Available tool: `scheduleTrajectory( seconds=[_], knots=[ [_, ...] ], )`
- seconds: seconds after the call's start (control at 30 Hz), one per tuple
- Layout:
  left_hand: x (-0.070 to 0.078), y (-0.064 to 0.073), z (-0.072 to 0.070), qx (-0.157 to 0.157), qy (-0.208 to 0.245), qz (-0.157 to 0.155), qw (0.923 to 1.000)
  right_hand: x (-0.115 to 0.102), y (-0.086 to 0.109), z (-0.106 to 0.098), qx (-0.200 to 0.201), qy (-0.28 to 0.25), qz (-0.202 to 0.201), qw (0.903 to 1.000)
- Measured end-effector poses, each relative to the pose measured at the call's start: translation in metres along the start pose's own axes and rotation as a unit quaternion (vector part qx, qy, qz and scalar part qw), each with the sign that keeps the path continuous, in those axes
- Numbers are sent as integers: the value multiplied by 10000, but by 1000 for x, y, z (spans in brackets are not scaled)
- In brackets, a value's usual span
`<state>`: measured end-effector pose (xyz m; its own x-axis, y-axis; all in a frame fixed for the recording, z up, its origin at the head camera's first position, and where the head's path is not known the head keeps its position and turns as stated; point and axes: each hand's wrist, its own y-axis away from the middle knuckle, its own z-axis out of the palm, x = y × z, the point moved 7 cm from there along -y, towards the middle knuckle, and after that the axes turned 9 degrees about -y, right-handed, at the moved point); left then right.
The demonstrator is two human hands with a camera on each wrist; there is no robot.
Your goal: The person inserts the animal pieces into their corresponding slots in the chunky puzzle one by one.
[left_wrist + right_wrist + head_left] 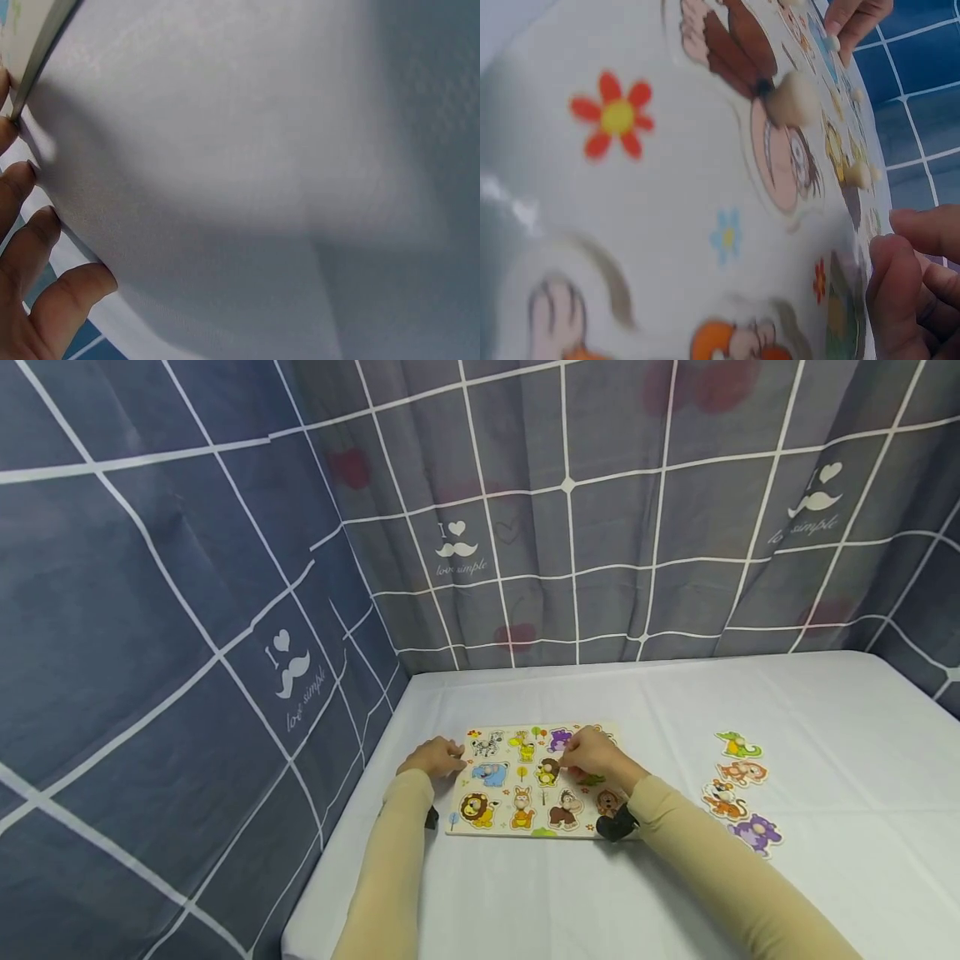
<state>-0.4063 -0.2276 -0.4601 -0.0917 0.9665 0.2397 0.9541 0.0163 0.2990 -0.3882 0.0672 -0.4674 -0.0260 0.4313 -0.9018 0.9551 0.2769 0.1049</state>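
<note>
A wooden animal puzzle board lies flat on the table. Along its left edge rests my left hand, fingertips at the board's side; in the left wrist view its fingers are spread over the white cloth. My right hand is over the right half of the board, fingertips beside the hedgehog piece. Seen from the right wrist, thumb and fingers come close together with no piece between them, near a wooden knob. The gorilla piece also has a knob. My right hand covers part of the board.
To the right of the board, loose pieces form a column: a green crocodile, an orange animal, a tiger and a purple hippo. White cloth covers the table. Dark checked curtains hang behind and at left.
</note>
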Motion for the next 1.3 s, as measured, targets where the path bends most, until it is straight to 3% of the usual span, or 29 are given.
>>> scheduleTrajectory(
  seconds=[0.7, 0.87, 1.3],
  knots=[
    [-3, 1, 2, 2, -32, 11, 10000, 11, 12, -32, 166, 306, -34, 9994],
    [-3, -2, 4, 27, -19, -20, 10000, 17, 14, -38, 239, 116, 62, 9996],
    [-1, 1, 2, 75, -50, 51, 9999, 33, 23, -60, 393, 242, 359, 9983]
  ],
)
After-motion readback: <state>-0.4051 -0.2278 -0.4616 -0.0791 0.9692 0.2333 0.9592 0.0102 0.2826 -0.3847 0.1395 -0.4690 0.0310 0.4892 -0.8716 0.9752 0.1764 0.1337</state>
